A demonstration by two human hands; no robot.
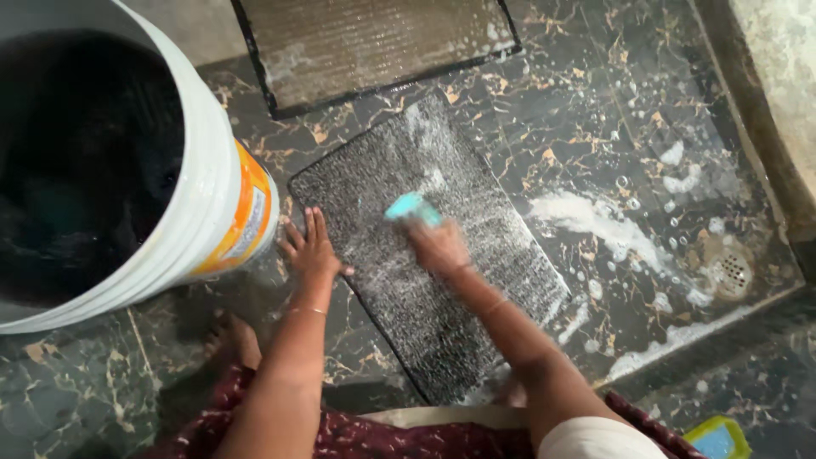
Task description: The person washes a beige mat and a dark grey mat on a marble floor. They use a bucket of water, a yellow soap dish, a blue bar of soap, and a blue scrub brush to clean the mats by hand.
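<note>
Scrubbing soapy grey mat (425,280) with turquoise brush (411,207) clamped under right hand (439,245) fingers; left hand (309,250) fingers spread flat, pinning mat's edge beside white bucket (212,170)

Both arms reach down and forward from a crouch. The left hand (311,249) lies flat, palm down, fingers spread and pointing away, with a thin bangle at the wrist and the forearm running straight back. The right hand (436,242) is blurred, fingers curled in a closed grip, elbow bent, forearm angling in from the right. A bare foot (234,337) shows below the left arm.
</note>
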